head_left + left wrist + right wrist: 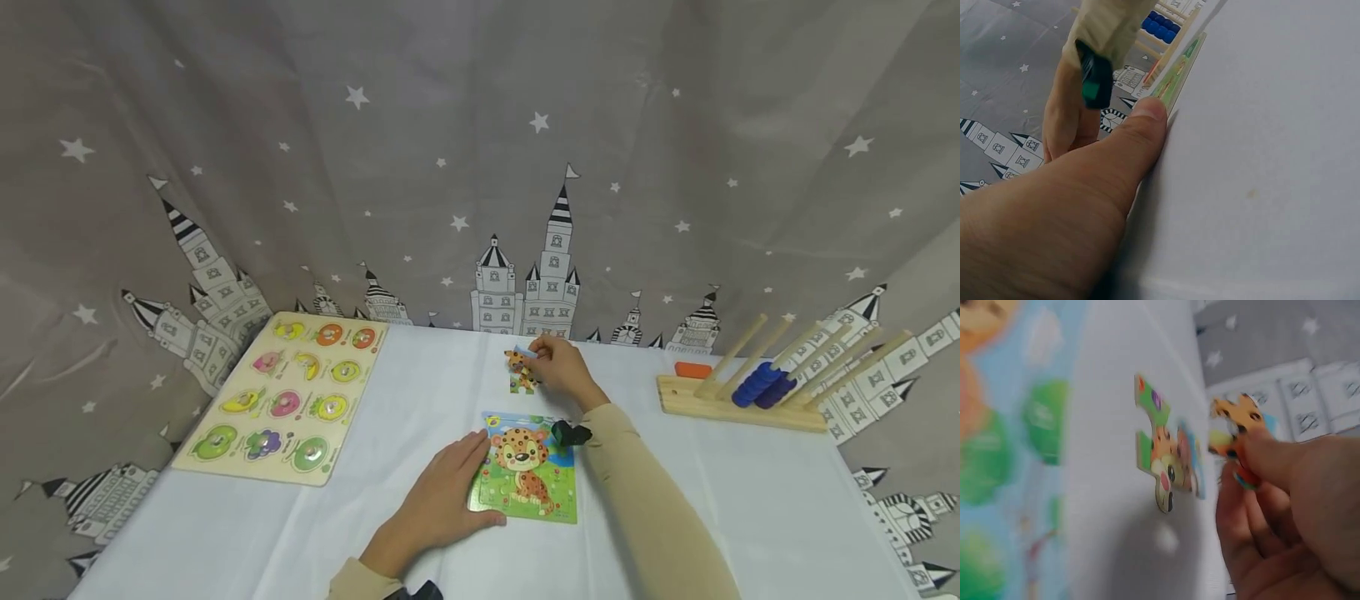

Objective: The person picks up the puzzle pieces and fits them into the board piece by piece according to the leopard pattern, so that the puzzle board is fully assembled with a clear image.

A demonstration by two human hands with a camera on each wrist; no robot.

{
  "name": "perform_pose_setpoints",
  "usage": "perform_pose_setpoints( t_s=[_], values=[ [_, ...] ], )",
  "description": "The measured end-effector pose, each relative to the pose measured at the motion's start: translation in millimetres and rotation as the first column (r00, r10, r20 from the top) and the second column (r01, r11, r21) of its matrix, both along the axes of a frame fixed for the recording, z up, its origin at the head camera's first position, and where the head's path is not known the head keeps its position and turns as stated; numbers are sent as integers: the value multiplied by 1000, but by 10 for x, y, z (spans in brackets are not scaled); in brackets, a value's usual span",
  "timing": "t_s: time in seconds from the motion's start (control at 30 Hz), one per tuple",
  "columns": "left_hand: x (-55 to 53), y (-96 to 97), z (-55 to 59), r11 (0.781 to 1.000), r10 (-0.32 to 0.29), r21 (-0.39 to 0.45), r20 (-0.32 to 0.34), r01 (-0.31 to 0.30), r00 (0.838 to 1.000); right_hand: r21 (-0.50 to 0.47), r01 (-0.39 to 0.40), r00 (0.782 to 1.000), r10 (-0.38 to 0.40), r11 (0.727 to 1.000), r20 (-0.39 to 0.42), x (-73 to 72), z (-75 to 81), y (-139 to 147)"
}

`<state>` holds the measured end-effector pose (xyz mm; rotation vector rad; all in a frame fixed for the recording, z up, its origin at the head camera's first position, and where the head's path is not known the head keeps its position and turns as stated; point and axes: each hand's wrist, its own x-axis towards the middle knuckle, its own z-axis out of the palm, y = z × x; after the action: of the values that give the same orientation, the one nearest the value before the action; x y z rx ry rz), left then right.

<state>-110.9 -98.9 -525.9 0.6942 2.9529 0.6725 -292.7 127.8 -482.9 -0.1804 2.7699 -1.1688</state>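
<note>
A square leopard jigsaw puzzle (pixel 525 475) lies on the white table in front of me, its picture showing a spotted cub on grass. My left hand (pixel 442 492) rests along its left side, fingers extended and the thumb at the lower edge. In the left wrist view, that thumb (pixel 1141 125) touches the puzzle's edge. Beyond the puzzle, my right hand (pixel 562 367) pinches a jigsaw piece (pixel 1241 419) with orange spotted print between thumb and fingers. Another jigsaw piece (pixel 1163 450), green and orange, is on the table beside that hand.
A wooden fruit peg puzzle (pixel 277 400) lies at the left. On the right stands a wooden peg rack (pixel 742 408) with blue and purple beads, and an orange block (pixel 693 370) is behind it. A grey castle-print curtain (pixel 420 167) hangs along the table's back.
</note>
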Motion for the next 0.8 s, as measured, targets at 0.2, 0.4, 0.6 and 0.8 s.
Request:
perform_pose_setpoints(
  t_s=[0.2, 0.4, 0.6, 0.8],
  values=[
    [-26, -4, -16, 1000, 2, 13, -12, -2, 1000, -59, -202, 977, 205, 978, 60, 454, 12, 58],
    [-31, -4, -12, 1000, -4, 18, -19, 4, 1000, -48, -254, 965, 256, 966, 60, 715, -32, 64],
    [-20, 16, -28, 1000, -26, 14, -18, 26, 999, -48, -220, 971, 224, 974, 80, 842, -44, 162],
    [-22, 0, -38, 996, -89, -20, -95, 87, 991, 7, -218, 975, 218, 976, 40, 942, -62, 151]
  ],
)
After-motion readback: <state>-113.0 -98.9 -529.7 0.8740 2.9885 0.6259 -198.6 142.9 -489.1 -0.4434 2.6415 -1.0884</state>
